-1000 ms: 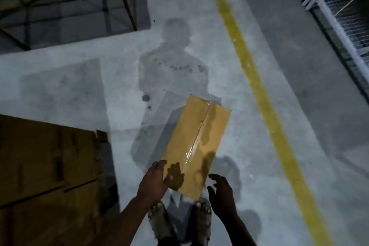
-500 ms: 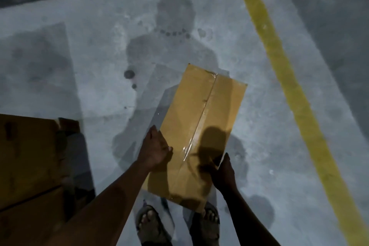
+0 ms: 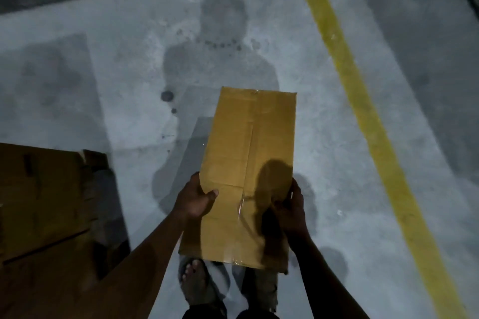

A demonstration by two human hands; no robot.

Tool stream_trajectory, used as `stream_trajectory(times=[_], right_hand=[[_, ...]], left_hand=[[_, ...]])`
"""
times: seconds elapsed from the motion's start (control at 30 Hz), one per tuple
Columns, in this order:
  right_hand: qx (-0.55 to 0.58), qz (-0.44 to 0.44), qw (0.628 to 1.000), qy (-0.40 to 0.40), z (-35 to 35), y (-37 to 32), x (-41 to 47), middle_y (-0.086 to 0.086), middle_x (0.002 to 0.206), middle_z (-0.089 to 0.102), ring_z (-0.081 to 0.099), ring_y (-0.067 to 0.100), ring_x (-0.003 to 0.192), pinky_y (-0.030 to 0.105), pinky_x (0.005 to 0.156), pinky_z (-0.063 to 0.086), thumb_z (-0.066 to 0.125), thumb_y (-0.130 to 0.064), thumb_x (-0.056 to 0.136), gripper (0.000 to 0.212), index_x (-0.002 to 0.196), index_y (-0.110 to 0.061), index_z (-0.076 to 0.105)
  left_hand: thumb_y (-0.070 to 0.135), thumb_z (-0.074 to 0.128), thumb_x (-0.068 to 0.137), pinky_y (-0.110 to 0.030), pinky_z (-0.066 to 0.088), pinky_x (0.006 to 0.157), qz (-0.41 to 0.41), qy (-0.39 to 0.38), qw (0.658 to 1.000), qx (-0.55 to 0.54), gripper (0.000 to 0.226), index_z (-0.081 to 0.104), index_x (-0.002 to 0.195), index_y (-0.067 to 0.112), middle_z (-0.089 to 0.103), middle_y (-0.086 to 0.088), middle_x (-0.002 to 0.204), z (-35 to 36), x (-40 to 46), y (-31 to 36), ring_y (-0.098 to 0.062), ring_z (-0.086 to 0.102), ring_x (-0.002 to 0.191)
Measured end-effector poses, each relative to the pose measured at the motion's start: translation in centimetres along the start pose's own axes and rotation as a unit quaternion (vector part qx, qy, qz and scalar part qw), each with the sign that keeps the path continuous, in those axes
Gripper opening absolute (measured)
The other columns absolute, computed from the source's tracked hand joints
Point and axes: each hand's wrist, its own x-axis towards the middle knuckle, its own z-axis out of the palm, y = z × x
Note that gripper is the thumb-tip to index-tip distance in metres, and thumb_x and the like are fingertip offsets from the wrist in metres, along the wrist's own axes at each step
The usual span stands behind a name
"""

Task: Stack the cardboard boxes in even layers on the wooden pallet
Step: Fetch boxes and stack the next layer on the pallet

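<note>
Both hands grip the cardboard box (image 3: 248, 176): left hand (image 3: 194, 198) w/ thumb on top, right hand (image 3: 291, 211) at edge. Dim light; box may slip or land uneven on stacked boxes (image 3: 44, 202).

a long tan cardboard box (image 3: 248, 163) is held above the grey floor, its taped top seam facing up and running lengthwise away from the person. more brown boxes (image 3: 44, 204) sit low at the left, their tops dim and scuffed.
</note>
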Motion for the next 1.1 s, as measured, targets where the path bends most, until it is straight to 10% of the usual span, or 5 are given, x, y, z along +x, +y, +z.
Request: stream_trajectory(times=[0.23,0.37,0.57,0.8,1.1], right_hand=[[-0.003,0.008,1.0,-0.023,-6.5,-9.6,-5.8,-0.001,0.122,0.061,0.062,0.024,0.112,0.057,0.093,0.055,0.055,-0.046,0.089,0.06,0.146,-0.035,0.042],[0.007,-0.063,0.998,-0.025,-11.3,-17.5,-9.4,-0.003,0.11,0.07,0.068,0.025,0.096,0.043,0.079,0.057,0.057,-0.016,0.097,0.046,0.137,-0.039,0.053],[-0.008,-0.063,0.998,-0.021,-17.0,-27.7,-14.9,-0.005,0.146,0.048,0.046,0.021,0.136,0.053,0.113,0.042,0.056,-0.066,0.089,0.077,0.155,-0.031,0.037],[0.019,-0.113,0.992,-0.049,-21.8,-39.2,-22.3,-0.009,0.145,0.045,0.047,0.018,0.136,0.052,0.111,0.045,0.056,-0.07,0.089,0.069,0.151,-0.047,0.036],[0.018,-0.186,0.979,-0.087,-24.2,-50.2,-29.7,-0.009,0.142,0.038,0.048,0.019,0.131,0.047,0.112,0.043,0.055,-0.045,0.104,0.055,0.155,-0.041,0.033]], left_hand=[[0.051,0.079,0.087,-0.039,0.052,0.099,0.044,0.043,0.996,-0.063,0.064,0.052,0.142,0.033,0.066,0.008,0.133,-5.7,-11.6,7.5,-0.018,0.064,0.118],[0.048,0.079,0.089,-0.027,0.053,0.09,0.066,0.077,0.988,-0.119,0.054,0.05,0.134,0.044,0.062,0.019,0.122,-9.5,-19.8,12.8,0.003,0.061,0.106],[0.057,0.076,0.088,-0.026,0.05,0.08,0.096,0.133,0.975,-0.149,0.055,0.044,0.133,0.052,0.056,0.009,0.131,-14.9,-31.8,20.0,-0.004,0.06,0.106],[0.07,0.073,0.083,-0.048,0.059,0.092,0.131,0.179,0.959,-0.177,0.059,0.046,0.133,0.054,0.057,0.007,0.133,-21.3,-44.4,24.9,-0.016,0.065,0.109],[0.069,0.073,0.081,-0.042,0.061,0.086,0.16,0.26,0.931,-0.202,0.065,0.047,0.136,0.047,0.057,0.007,0.132,-26.3,-56.6,27.5,-0.015,0.066,0.106]])
